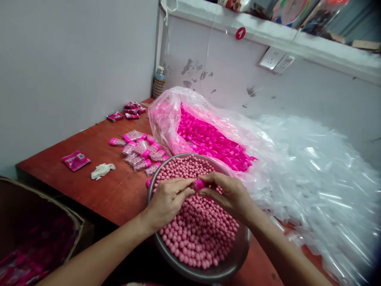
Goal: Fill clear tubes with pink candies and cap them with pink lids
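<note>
A red-brown table (98,190) runs along the wall. Its right side is buried under a heap of clear plastic tubes (321,178). Beside the heap, an open plastic bag (166,115) spills bright pink caps (214,143). At the left edge stands a cardboard box (74,222). A metal bowl (238,254) sits at the near edge, just in front of the bag, piled with pale pink balls (199,230). Behind it to the left is a cluster of filled tubes (139,153). Further left lie a pink packet (75,160) and a crumpled white glove (102,170). Over the bowl, the left hand (166,200) and right hand (230,194) meet fingertip to fingertip. Each has its thumb and forefinger pinched on a single pink cap (199,184), with the other fingers curled in. This cap is held just above the balls, at the bowl's far half
</note>
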### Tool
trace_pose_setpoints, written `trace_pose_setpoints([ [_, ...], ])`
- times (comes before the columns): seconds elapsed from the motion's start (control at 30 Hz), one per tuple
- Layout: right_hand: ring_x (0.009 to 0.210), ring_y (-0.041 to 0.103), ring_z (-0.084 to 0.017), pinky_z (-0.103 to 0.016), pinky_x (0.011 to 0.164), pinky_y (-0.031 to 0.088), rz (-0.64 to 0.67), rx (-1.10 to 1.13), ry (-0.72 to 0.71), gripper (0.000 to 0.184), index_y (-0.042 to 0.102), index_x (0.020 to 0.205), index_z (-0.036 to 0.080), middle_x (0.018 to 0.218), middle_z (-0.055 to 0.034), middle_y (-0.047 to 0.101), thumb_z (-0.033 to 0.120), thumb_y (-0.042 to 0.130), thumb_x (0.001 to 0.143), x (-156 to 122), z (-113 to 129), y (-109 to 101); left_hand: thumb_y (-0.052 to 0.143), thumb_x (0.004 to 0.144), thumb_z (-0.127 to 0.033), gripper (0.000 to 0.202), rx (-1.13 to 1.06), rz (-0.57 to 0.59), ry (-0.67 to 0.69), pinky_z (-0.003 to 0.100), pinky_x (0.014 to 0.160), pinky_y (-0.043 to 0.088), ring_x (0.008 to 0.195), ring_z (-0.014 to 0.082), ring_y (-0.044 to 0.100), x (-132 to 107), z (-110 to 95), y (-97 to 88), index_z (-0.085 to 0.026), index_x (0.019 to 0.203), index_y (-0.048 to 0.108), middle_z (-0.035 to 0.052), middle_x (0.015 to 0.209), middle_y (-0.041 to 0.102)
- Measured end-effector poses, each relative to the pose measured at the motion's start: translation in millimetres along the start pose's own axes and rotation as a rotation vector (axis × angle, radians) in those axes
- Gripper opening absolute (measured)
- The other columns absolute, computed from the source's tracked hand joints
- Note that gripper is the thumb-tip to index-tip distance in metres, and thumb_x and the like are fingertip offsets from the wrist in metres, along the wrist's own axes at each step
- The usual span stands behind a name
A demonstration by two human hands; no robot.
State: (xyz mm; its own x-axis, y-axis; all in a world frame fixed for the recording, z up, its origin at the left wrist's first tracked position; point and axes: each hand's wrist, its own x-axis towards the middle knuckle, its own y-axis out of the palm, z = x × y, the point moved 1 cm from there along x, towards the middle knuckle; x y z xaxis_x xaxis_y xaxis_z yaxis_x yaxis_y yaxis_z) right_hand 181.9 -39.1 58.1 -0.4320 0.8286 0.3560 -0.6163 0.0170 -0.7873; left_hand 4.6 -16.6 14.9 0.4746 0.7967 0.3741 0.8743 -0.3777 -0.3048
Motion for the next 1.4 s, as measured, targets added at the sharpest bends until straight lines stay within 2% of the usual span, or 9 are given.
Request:
trace_pose_setpoints([
  [0.23,0.066,0.054,-0.013,-0.023,0.058,0.042,0.069,-0.173,-0.098,0.004,0.053,0.088,0.016,0.074,-0.0045,0.059,0.019,0.050,0.087,-14.3,14.7,6.6,0.049,0.085,-0.011,0.027,0.061,0.051,0.193,0.026,0.078,0.049,0.084,0.0159,0.065,-8.2,2.3,3.4,-0.017,0.107,0.065,0.0055,0.089,0.071],
  [0.33,0.065,0.054,-0.014,-0.024,0.057,0.042,0.026,-0.173,-0.096,0.005,0.054,0.088,0.016,0.074,-0.0050,0.060,0.018,0.050,0.087,-16.1,14.4,11.6,0.049,0.085,-0.010,0.029,0.075,0.047,0.226,0.027,0.081,0.049,0.087,0.0168,0.065,-8.5,2.1,3.7,-0.017,0.109,0.064,0.0064,0.091,0.071],
  [0.47,0.071,0.059,-0.015,-0.025,0.064,0.047,-0.104,0.035,0.074,0.016,0.060,0.096,0.019,0.080,-0.0039,0.065,0.022,0.062,0.080,-15.4,9.2,11.6,0.052,0.083,-0.015,0.026,-0.108,0.011,0.007,0.029,0.080,0.049,0.085,0.0179,0.065,-2.3,1.7,0.5,-0.018,0.103,0.068,0.0050,0.088,0.072],
  [0.6,0.091,0.061,-0.020,-0.029,0.073,0.050,-0.160,0.528,0.407,0.036,0.061,0.106,0.024,0.102,-0.0057,0.066,0.030,0.071,0.072,-20.9,-0.9,9.7,0.054,0.081,-0.017,0.026,-0.491,0.012,-0.270,0.028,0.077,0.050,0.085,0.0184,0.065,5.4,6.4,-2.3,-0.015,0.104,0.068,0.0047,0.090,0.072],
  [0.7,0.079,0.063,-0.017,-0.026,0.065,0.052,-0.252,0.866,0.573,0.037,0.065,0.099,0.024,0.098,-0.0048,0.067,0.034,0.075,0.065,-26.9,-10.5,13.1,0.056,0.079,-0.019,0.028,-0.647,0.031,-0.374,0.028,0.071,0.051,0.076,0.0176,0.066,7.2,11.6,-1.9,-0.012,0.105,0.067,0.0057,0.088,0.072],
  [0.87,0.056,0.057,-0.010,-0.021,0.053,0.049,-0.300,1.131,0.603,0.039,0.068,0.085,0.018,0.075,-0.0024,0.064,0.050,0.073,0.062,-19.5,-16.9,18.8,0.058,0.078,-0.017,0.025,-0.520,0.044,-0.264,0.028,0.076,0.050,0.084,0.0188,0.066,5.6,11.0,-1.9,-0.016,0.100,0.070,0.0042,0.089,0.073],
  [1.03,0.075,0.063,-0.016,-0.030,0.068,0.054,0.017,1.288,0.706,0.051,0.064,0.093,0.016,0.087,-0.0074,0.066,0.061,0.059,0.070,-7.1,-12.3,19.1,0.057,0.079,-0.016,0.027,-0.405,0.029,-0.177,0.028,0.084,0.048,0.090,0.0195,0.066,3.4,4.8,-4.4,-0.019,0.103,0.069,0.0044,0.097,0.073],
  [1.2,0.080,0.064,-0.017,-0.040,0.079,0.050,0.114,1.354,0.776,0.032,0.064,0.093,0.015,0.084,-0.0060,0.067,0.043,0.062,0.076,-8.0,-2.7,25.0,0.055,0.081,-0.016,0.028,-0.303,0.038,-0.141,0.029,0.085,0.050,0.091,0.0185,0.066,2.8,2.2,-5.5,-0.019,0.106,0.067,0.0035,0.101,0.072],
  [1.4,0.062,0.062,-0.015,-0.034,0.065,0.053,-0.058,1.392,0.803,0.021,0.064,0.074,0.010,0.065,-0.0026,0.064,0.028,0.070,0.065,-4.7,7.1,38.3,0.057,0.080,-0.025,0.025,-0.032,0.024,-0.092,0.030,0.087,0.050,0.091,0.0197,0.066,-3.7,11.8,-5.5,-0.023,0.102,0.069,0.0015,0.102,0.071],
])
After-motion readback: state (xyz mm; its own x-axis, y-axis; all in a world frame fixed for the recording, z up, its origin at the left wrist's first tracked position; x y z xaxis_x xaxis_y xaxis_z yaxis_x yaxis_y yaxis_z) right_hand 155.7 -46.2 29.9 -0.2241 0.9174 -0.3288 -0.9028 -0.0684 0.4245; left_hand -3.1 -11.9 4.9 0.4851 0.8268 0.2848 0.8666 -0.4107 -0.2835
